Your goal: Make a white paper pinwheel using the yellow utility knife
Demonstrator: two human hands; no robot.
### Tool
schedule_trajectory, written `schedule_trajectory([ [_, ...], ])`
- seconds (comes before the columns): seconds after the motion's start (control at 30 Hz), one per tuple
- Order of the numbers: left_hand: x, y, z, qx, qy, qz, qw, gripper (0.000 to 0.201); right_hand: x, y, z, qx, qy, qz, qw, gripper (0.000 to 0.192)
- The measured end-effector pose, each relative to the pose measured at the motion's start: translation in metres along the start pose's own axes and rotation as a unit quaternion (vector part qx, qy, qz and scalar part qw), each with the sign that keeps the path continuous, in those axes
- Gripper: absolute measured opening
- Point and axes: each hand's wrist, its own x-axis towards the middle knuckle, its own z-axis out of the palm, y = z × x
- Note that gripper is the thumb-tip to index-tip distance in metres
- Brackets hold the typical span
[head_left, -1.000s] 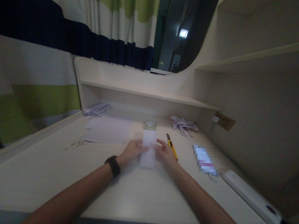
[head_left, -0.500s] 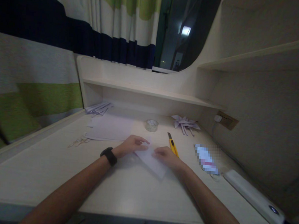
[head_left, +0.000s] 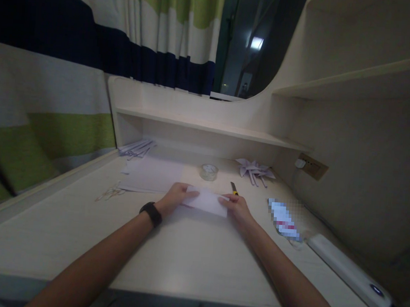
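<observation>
A white sheet of paper (head_left: 207,202) is held level just above the desk, stretched between both hands. My left hand (head_left: 177,199) grips its left end, thumb on top and fingers beneath. At the right end my right hand (head_left: 238,208) pinches the paper between thumb and fingers. A yellow box cutter (head_left: 234,189) lies right behind my right hand, its handle mostly hidden by that hand. Beyond the paper stands a roll of clear tape (head_left: 209,172).
White sheets (head_left: 155,171) lie at the back left, near folded paper strips (head_left: 137,148) and rubber bands (head_left: 110,192). Paper pinwheels (head_left: 254,169) rest at the back right. On the right are a phone (head_left: 284,219) and a long white lamp (head_left: 347,266). A shelf (head_left: 199,125) overhangs the desk's back.
The paper has turned from a slanting position to lie roughly crosswise. My right hand has moved slightly right and now covers more of the box cutter's handle.
</observation>
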Motion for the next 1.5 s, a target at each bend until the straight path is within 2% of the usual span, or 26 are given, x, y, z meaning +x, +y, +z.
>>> schedule_trajectory([
  [0.13,-0.004,0.004,-0.001,0.027,-0.069,0.004,0.997,0.030,-0.001,0.000,0.004,-0.006,-0.010,-0.013,1.000,0.035],
  [0.3,-0.005,0.002,-0.004,0.051,-0.092,0.006,0.994,0.032,-0.004,-0.002,0.005,0.012,-0.050,0.001,0.999,0.035],
  [0.4,-0.004,-0.001,-0.004,0.031,-0.102,0.011,0.994,0.035,-0.006,-0.004,0.006,0.026,-0.074,0.013,0.997,0.034],
  [0.6,-0.002,-0.002,-0.004,-0.003,-0.111,0.020,0.994,0.039,-0.004,-0.003,0.006,0.058,-0.065,0.017,0.996,0.044],
  [0.73,-0.003,0.000,-0.004,-0.019,-0.113,0.002,0.993,0.039,-0.005,-0.004,0.005,0.052,-0.078,0.026,0.995,0.034],
  [1.03,0.000,-0.002,-0.006,-0.070,-0.133,-0.020,0.988,0.034,-0.007,-0.009,0.001,0.058,-0.072,0.045,0.995,0.031],
  [1.2,0.002,-0.004,-0.006,-0.082,-0.131,-0.032,0.987,0.033,-0.005,-0.010,-0.001,0.049,-0.068,0.027,0.996,0.026],
  [1.4,0.001,-0.007,-0.004,-0.025,-0.134,-0.007,0.991,0.035,-0.002,-0.005,-0.003,0.035,-0.066,-0.022,0.997,0.026],
  [1.5,-0.001,-0.005,-0.001,0.031,-0.137,0.018,0.990,0.035,-0.003,-0.004,0.001,0.034,-0.066,-0.016,0.997,0.033],
])
